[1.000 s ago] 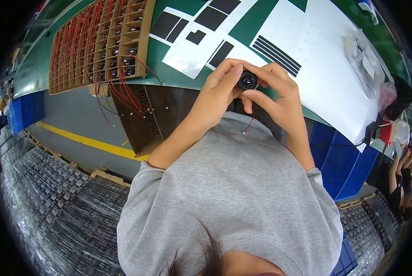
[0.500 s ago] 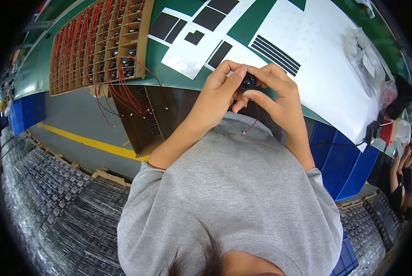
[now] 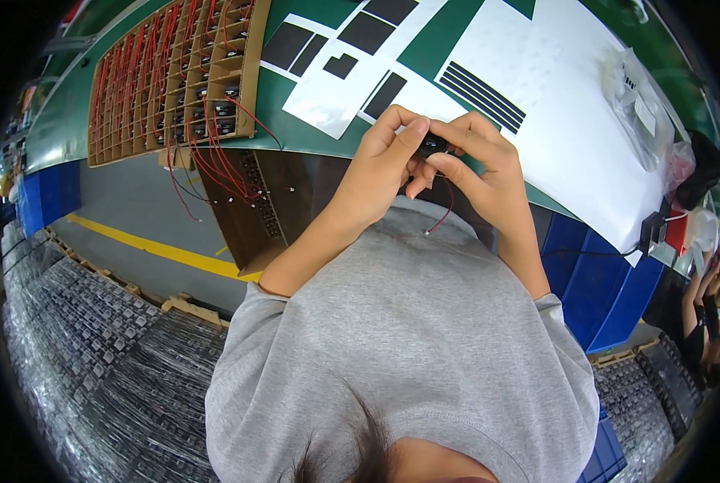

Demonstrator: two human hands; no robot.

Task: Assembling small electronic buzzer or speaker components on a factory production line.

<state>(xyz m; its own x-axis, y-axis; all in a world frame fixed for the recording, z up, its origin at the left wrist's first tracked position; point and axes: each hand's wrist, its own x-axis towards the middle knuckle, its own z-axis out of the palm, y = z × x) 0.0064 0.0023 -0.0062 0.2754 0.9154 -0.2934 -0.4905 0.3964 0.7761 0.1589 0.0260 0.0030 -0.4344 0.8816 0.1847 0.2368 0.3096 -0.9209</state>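
Observation:
Between my two hands, near the table's front edge, is a small round black part (image 3: 432,145) with a glossy face. My left hand (image 3: 384,161) grips it from the left, thumb and forefinger bent at its upper rim. From the other side my right hand (image 3: 489,165) pinches it, the thumb lying across its lower edge. Fingers hide much of its rim and underside. A thin red wire (image 3: 452,201) hangs from below the hands, ending in a small white connector (image 3: 427,233) against my grey shirt.
At the left of the green table (image 3: 316,143) stands a divided cardboard box (image 3: 251,76) of black parts, red wires trailing over its edge. White sheets (image 3: 316,105) with black patches lie ahead. Clear plastic bags (image 3: 637,113) are at right; blue bins (image 3: 601,278) stand below the table.
The black part has tilted between my fingers, so less of its round face shows. My right thumb has moved up slightly over it; both arms stay in place.

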